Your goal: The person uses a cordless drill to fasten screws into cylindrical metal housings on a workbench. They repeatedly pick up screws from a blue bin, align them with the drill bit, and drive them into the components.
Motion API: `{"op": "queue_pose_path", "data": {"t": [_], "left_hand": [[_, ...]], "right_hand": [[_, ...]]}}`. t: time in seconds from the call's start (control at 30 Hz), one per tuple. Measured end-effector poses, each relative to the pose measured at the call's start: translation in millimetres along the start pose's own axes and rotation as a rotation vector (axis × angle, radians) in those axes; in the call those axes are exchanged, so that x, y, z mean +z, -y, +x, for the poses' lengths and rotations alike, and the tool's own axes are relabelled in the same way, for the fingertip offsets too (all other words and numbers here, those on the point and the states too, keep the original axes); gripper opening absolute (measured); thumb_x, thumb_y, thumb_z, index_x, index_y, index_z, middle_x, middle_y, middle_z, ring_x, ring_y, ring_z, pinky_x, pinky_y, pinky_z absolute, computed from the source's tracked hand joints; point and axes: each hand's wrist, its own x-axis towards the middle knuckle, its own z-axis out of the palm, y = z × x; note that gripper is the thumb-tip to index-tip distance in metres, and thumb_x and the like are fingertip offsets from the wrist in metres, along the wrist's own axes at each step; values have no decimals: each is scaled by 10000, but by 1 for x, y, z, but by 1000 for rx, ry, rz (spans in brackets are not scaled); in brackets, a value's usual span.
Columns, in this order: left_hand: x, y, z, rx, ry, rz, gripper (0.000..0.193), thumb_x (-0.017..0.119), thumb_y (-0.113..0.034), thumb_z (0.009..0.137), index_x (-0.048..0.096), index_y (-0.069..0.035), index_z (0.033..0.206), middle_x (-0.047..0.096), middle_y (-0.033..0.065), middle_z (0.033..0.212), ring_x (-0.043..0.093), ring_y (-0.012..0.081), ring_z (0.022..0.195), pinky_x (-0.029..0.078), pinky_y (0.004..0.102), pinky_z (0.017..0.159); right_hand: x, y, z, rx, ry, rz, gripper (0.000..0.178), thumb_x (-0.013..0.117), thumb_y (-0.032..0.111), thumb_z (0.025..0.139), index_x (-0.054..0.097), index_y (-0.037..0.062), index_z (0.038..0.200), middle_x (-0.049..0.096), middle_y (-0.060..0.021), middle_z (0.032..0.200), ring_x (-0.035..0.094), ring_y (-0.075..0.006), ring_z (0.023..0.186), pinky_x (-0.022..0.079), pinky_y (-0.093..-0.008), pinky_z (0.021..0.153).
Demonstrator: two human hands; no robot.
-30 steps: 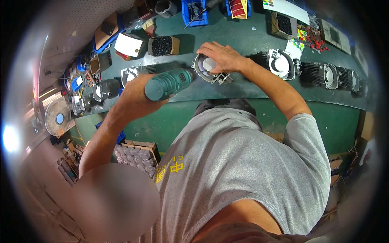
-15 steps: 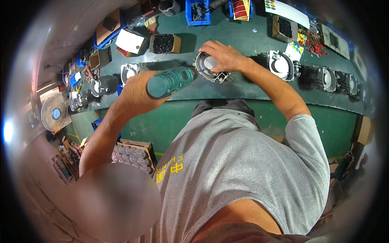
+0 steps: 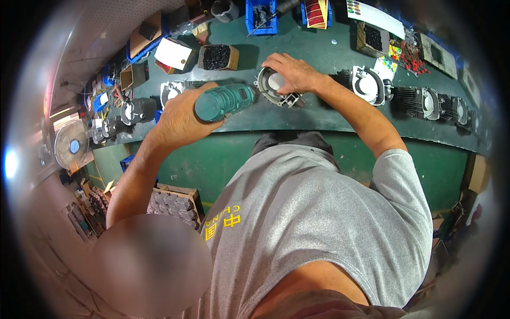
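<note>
My left hand (image 3: 183, 112) is closed round a green cordless power drill (image 3: 226, 102), whose far end points right at the rim of a round metal housing (image 3: 263, 83). Whether the drill's tip touches the rim is too small to make out. My right hand (image 3: 292, 73) grips that housing from its far right side, with fingers over the rim and the thumb near a white disc (image 3: 275, 81) inside it. Beside my left hand stands another finned housing (image 3: 171, 91) with a white centre. To the right of my right forearm sits a larger housing (image 3: 366, 85) of similar kind.
Small boxes of black parts (image 3: 217, 57) stand behind, with a blue bin (image 3: 261, 21) farther back. More finned housings (image 3: 427, 102) line the bench (image 3: 319, 121) on both sides. Red parts (image 3: 413, 59) lie at the far right. A fan (image 3: 71, 146) stands at the left.
My left hand and the drill have shifted slightly upward in the view, with the drill a little more level. My right hand keeps its hold on the housing.
</note>
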Motion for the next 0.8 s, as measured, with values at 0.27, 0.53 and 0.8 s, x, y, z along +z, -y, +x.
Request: {"op": "queue_pose_path", "data": {"t": [0.27, 0.53, 0.8], "left_hand": [[12, 15, 2, 128, -163, -128, 379, 828, -170, 805, 636, -48, 1108, 713, 157, 1021, 713, 319, 1001, 534, 406, 898], [2, 16, 5, 130, -50, -12, 478, 859, -278, 792, 672, -50, 1169, 723, 175, 1067, 709, 336, 1027, 539, 403, 925], [2, 21, 10, 43, -5, -112, 491, 871, -308, 782, 695, -64, 1170, 734, 155, 1069, 719, 305, 1025, 549, 414, 939]], "right_hand": [[0, 0, 1, -8, 4, -5, 810, 848, 228, 692, 495, 147, 1417, 495, -52, 1392, 505, -318, 1317, 536, -481, 1020], [1, -2, -1, -26, -26, 43, 793, 840, 235, 685, 514, 150, 1403, 510, -55, 1370, 517, -325, 1293, 535, -515, 998], [3, -1, 0, -21, -25, 30, 803, 844, 231, 682, 516, 155, 1410, 513, -56, 1371, 516, -319, 1305, 536, -513, 999]]}}
